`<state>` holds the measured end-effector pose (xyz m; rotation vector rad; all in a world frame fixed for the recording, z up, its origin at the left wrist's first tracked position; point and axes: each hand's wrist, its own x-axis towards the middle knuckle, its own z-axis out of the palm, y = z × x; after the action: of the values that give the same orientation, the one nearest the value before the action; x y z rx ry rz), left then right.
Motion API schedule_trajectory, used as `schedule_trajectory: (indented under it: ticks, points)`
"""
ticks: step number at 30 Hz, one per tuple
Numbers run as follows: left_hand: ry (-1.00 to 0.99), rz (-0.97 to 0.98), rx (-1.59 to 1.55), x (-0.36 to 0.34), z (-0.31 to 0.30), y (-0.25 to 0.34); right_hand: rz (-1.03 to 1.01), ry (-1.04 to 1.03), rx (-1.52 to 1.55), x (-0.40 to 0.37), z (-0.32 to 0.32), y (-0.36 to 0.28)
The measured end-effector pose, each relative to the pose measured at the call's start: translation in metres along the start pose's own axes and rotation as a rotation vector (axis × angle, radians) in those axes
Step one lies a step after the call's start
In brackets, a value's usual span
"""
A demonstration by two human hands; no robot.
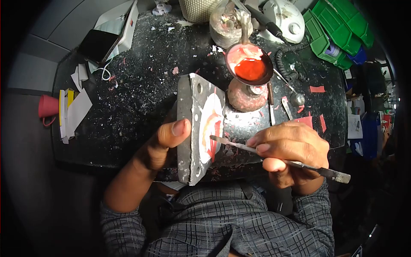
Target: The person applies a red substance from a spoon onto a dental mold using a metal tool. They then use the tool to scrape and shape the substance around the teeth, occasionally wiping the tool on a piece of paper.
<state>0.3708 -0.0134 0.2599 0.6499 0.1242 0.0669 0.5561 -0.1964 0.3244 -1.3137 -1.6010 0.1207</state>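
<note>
My left hand grips a grey metal dental flask half, thumb along its near edge and the other fingers hidden behind. The flask is tipped up on its side, its face turned to the right. White plaster fills it, with pink and red wax in a curved band. In my right hand is a wax spatula, held like a pen. Its flat tip is right at the wax band, and its thick dark end points to the lower right.
Behind the flask, a long-handled pan of molten red wax rests over a wax-crusted burner. A knife, round-ended tool and pink wax pieces lie to the right. Green bins, a phone and a pink mug stand around.
</note>
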Motion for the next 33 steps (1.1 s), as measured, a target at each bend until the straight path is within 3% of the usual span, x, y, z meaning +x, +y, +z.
schedule_trajectory:
  ticks: [13, 15, 17, 19, 21, 30, 33]
  points:
    - [-0.005, 0.019, -0.013, 0.001, -0.002, -0.001, -0.053, -0.029, 0.116, 0.000, 0.001, 0.000]
    - [-0.004, 0.020, -0.017, 0.001, -0.003, -0.002, -0.055, 0.015, 0.059, -0.002, -0.005, 0.001]
    - [0.003, 0.025, -0.022, -0.001, -0.005, -0.001, -0.175, 0.293, 0.032, -0.007, -0.003, 0.021]
    - [0.008, 0.030, -0.023, -0.002, -0.008, -0.001, -0.039, 0.597, 0.118, -0.002, -0.010, 0.029]
    - [0.001, 0.038, -0.023, -0.002, -0.009, -0.001, 0.017, 0.712, -0.016, 0.000, -0.020, 0.036]
    - [-0.022, 0.069, -0.038, 0.000, -0.013, 0.001, 0.061, 0.649, -0.084, 0.003, -0.014, 0.046]
    - [-0.027, 0.078, -0.041, 0.000, -0.012, 0.001, -0.002, 0.713, 0.006, 0.004, -0.017, 0.043]
